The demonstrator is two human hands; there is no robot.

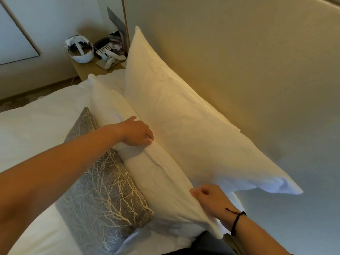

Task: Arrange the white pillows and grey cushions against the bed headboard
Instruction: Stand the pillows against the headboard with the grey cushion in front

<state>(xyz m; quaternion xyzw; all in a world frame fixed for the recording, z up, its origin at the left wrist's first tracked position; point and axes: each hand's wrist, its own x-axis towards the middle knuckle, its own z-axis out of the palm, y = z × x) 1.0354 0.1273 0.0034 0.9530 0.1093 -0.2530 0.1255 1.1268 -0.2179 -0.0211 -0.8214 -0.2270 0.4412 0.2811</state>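
Note:
A large white pillow [184, 115] leans upright against the beige headboard [248, 61]. In front of it stands a second white pillow [161, 183]. My left hand [138, 133] rests on that front pillow's top edge with fingers curled over it. My right hand [209, 197] pinches the near corner of the same pillow; a dark cord circles that wrist. A grey cushion [99, 192] with a pale branch pattern leans against the front pillow's bed side, under my left forearm.
The white duvet [36, 126] covers the bed to the left. A bedside table [88, 68] at the back holds a white headset [80, 49], a remote and small items. Dark fabric shows at the bottom edge.

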